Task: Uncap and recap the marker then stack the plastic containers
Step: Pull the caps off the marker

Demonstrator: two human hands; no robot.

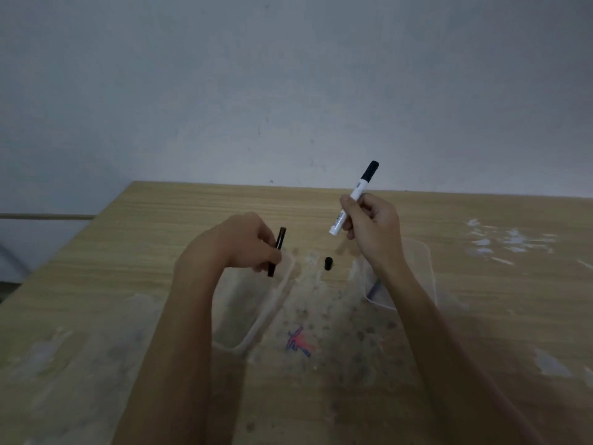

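Observation:
My right hand (373, 228) grips a white marker (358, 188) by its middle, held tilted above the table, its black end up and away and its white end down toward the left. A slim black stick-like piece (282, 236) is held in my left hand (245, 242), a short way left of the marker; whether it is the cap I cannot tell. A small black piece (328, 263) stands on the table between my hands. Two clear plastic containers lie apart: one (256, 329) under my left forearm, the other (430, 264) under my right wrist.
The wooden table (144, 245) is stained, with a red and blue scribble (300, 342) near the middle and white smears (510, 240) at the right. A grey wall rises behind the far edge. The table's left edge slants off at the left.

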